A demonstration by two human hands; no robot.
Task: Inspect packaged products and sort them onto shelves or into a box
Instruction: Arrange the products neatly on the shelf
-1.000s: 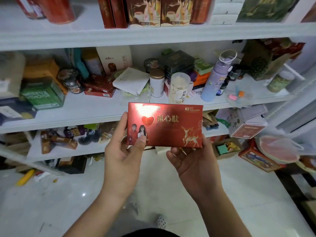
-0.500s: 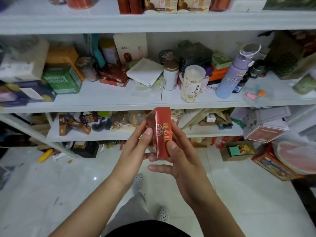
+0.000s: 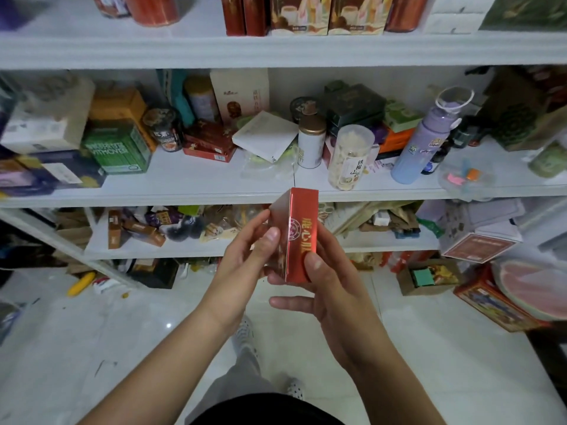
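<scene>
Head cam: red box held upright, narrow side w/ gold lettering facing cam, in front of the white shelf edge. Left hand pinches its left face; right hand grips its right side, thumb on front.

glossy white floor, yellow object lying on it, lilac water bottle upright

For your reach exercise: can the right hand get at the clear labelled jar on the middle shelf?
Probably not yet: the right hand grips the red box, though nothing blocks the clear jar.
</scene>
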